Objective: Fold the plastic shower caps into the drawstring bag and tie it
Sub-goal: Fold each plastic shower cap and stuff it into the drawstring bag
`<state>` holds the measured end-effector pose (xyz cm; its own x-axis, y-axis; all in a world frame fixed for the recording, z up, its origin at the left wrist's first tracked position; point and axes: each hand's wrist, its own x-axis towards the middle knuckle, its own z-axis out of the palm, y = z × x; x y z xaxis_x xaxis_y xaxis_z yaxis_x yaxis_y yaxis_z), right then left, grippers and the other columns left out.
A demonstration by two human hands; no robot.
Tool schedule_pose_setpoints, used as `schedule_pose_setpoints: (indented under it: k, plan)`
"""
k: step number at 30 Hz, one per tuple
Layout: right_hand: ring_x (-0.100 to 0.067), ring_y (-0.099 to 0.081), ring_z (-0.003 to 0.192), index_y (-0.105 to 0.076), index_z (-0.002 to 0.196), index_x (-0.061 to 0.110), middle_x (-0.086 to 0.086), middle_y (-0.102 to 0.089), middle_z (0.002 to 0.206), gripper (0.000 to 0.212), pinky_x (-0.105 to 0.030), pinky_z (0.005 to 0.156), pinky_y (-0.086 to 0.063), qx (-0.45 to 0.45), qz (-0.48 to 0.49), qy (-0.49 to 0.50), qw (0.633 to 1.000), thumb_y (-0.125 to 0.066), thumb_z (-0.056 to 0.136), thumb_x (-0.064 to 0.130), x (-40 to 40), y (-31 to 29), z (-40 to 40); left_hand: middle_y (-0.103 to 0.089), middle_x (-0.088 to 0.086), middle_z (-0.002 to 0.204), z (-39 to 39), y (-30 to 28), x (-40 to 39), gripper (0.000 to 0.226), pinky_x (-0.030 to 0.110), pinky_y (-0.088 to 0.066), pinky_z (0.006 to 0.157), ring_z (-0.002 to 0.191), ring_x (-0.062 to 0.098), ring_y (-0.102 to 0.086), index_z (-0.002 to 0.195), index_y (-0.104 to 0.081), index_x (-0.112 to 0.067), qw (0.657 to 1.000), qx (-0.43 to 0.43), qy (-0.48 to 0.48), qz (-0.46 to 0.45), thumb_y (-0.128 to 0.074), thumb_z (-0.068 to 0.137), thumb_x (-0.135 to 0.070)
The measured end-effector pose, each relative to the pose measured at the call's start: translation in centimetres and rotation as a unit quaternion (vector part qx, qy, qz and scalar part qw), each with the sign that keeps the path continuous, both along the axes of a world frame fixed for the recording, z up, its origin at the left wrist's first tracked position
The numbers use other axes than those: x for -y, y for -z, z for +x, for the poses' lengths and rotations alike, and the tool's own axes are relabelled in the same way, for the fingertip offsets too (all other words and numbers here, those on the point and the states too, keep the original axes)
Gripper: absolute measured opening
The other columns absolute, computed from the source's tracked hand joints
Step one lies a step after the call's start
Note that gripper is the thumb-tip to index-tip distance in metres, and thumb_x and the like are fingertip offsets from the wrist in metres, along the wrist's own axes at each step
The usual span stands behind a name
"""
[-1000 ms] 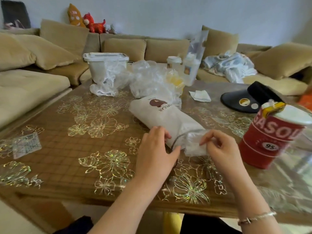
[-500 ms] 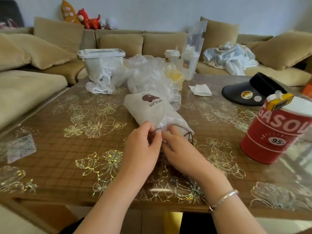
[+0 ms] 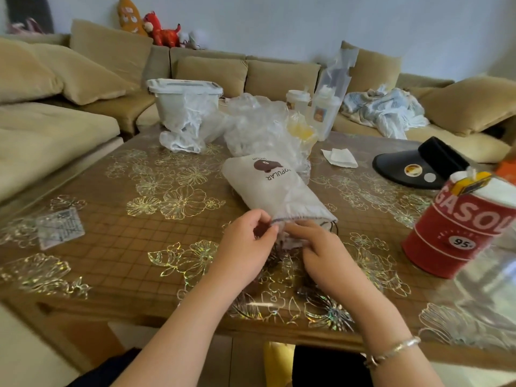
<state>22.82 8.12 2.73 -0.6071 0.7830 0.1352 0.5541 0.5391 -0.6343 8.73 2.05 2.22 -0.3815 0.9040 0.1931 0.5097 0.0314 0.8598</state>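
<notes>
The bag [image 3: 275, 188] lies on the table [image 3: 117, 241], its mouth toward the person and its printed end pointing away at the heap of loose caps [image 3: 259, 129]. A second ago its mouth gaped with a wad of clear plastic sticking out and the hands stood apart at either side; half a second ago they had closed in together, and now the plastic is almost all inside, with only a pale scrap showing between the fingers. The mouth's stitched hem runs as a straight line from the left thumb across to the bag's right corner, where dark cord [image 3: 333, 229] hangs in a loop. The left hand [image 3: 245, 247] pinches the hem's left end between thumb and curled forefinger, palm turned inward. The right hand [image 3: 321, 250] lies just beside it, back up, its fingers reaching under the hem into the opening; whether they grip the plastic or only push it cannot be told. A bracelet [image 3: 391, 351] circles the right wrist. A red can [image 3: 458, 227] stands to the right, and a black visor [image 3: 418, 166] beyond it.
</notes>
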Motion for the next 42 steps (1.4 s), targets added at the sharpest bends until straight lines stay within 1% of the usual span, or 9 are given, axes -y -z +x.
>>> schedule_pose_setpoints:
  k: [2, 4, 7, 17, 21, 26, 31, 38, 42]
  plan:
    - [-0.013, -0.052, 0.127, -0.069, 0.122, 0.03, 0.006, -0.057, 0.139, 0.058, -0.022, 0.105, -0.041, -0.042, 0.043, 0.07, 0.996, -0.042, 0.087, -0.008, 0.4, 0.2, 1.1, -0.066, -0.013, 0.096, 0.8, -0.1, 0.0, 0.012, -0.002, -0.039, 0.069, 0.079, -0.012, -0.051, 0.086, -0.06, -0.029, 1.0, 0.018, 0.022, 0.0, -0.059, 0.097, -0.023]
    - [-0.01, -0.066, 0.105, -0.075, 0.107, 0.027, 0.007, -0.069, 0.121, 0.05, -0.035, 0.091, -0.055, -0.099, 0.075, 0.119, 0.985, -0.047, 0.084, -0.008, 0.8, 0.4, 2.0, -0.065, -0.019, 0.097, 1.5, 0.1, 0.2, 0.015, -0.001, -0.041, 0.074, 0.088, -0.014, -0.053, 0.091, -0.061, -0.031, 0.999, 0.024, 0.043, -0.002, -0.059, 0.096, -0.017]
    - [-0.005, -0.062, 0.063, -0.074, 0.085, 0.022, 0.011, -0.07, 0.081, 0.04, -0.033, 0.06, -0.055, -0.154, 0.103, 0.166, 0.969, -0.047, 0.083, -0.007, 1.2, 0.8, 3.0, -0.066, -0.02, 0.104, 2.1, 0.3, 0.4, 0.021, -0.002, -0.037, 0.074, 0.1, -0.009, -0.057, 0.102, -0.067, -0.03, 0.998, 0.028, 0.059, -0.003, -0.056, 0.097, -0.013]
    - [-0.005, -0.059, 0.077, -0.067, 0.073, 0.015, 0.009, -0.065, 0.074, 0.031, -0.016, 0.067, -0.044, -0.244, 0.151, 0.079, 0.955, -0.046, 0.082, -0.004, 2.3, -0.9, -3.2, -0.071, -0.013, 0.092, -3.1, -0.9, 2.2, 0.026, 0.011, -0.047, 0.064, 0.081, 0.0, -0.063, 0.093, -0.07, -0.022, 0.99, 0.076, -0.077, 0.088, -0.05, 0.097, -0.006]
    - [-0.001, -0.048, 0.064, -0.067, 0.077, 0.014, 0.008, -0.063, 0.073, 0.026, -0.019, 0.059, -0.032, -0.231, 0.135, 0.035, 0.963, -0.044, 0.083, 0.003, 2.5, -1.6, -8.5, -0.072, -0.009, 0.093, -7.4, -1.4, 2.9, 0.026, 0.016, -0.049, 0.076, 0.089, 0.003, -0.065, 0.093, -0.07, -0.019, 0.974, 0.124, -0.145, 0.119, -0.049, 0.097, -0.004]
    - [-0.014, -0.059, 0.087, -0.067, 0.107, 0.016, 0.002, -0.064, 0.105, 0.026, -0.028, 0.074, -0.045, -0.137, 0.083, -0.027, 0.987, -0.047, 0.092, 0.009, 0.5, -1.2, -16.8, -0.07, -0.01, 0.095, -13.2, -1.2, 3.3, 0.026, 0.009, -0.045, 0.063, 0.084, 0.007, -0.063, 0.093, -0.071, -0.02, 0.959, 0.137, -0.218, 0.115, -0.05, 0.096, -0.006]
    - [-0.03, -0.051, 0.124, -0.057, 0.132, 0.02, -0.004, -0.033, 0.153, 0.039, -0.048, 0.101, -0.047, -0.021, 0.05, -0.059, 0.997, -0.05, 0.094, 0.018, -4.4, 1.1, -25.7, -0.069, -0.008, 0.101, -18.9, 0.2, 2.8, 0.026, 0.023, -0.048, 0.068, 0.092, 0.014, -0.064, 0.091, -0.07, -0.025, 0.943, 0.203, -0.25, 0.089, -0.049, 0.096, -0.01]
    - [-0.034, -0.012, 0.149, -0.051, 0.141, 0.015, -0.013, -0.009, 0.163, 0.047, -0.042, 0.121, -0.019, 0.06, 0.048, -0.02, 0.997, -0.049, 0.094, 0.017, -11.0, 1.5, -34.7, -0.069, -0.002, 0.104, -23.1, 1.1, 1.6, 0.021, 0.034, -0.059, 0.083, 0.091, 0.01, -0.068, 0.095, -0.067, -0.018, 0.896, 0.346, -0.249, 0.123, -0.049, 0.097, -0.007]
    - [-0.031, -0.01, 0.15, -0.053, 0.139, 0.021, -0.008, -0.018, 0.163, 0.049, -0.049, 0.119, -0.014, 0.161, 0.094, -0.018, 0.982, -0.043, 0.092, 0.033, -14.0, 2.0, -37.5, -0.068, -0.001, 0.104, -24.3, 1.1, 0.9, 0.018, 0.036, -0.06, 0.083, 0.096, 0.015, -0.067, 0.096, -0.066, -0.017, 0.882, 0.389, -0.238, 0.118, -0.051, 0.097, -0.009]
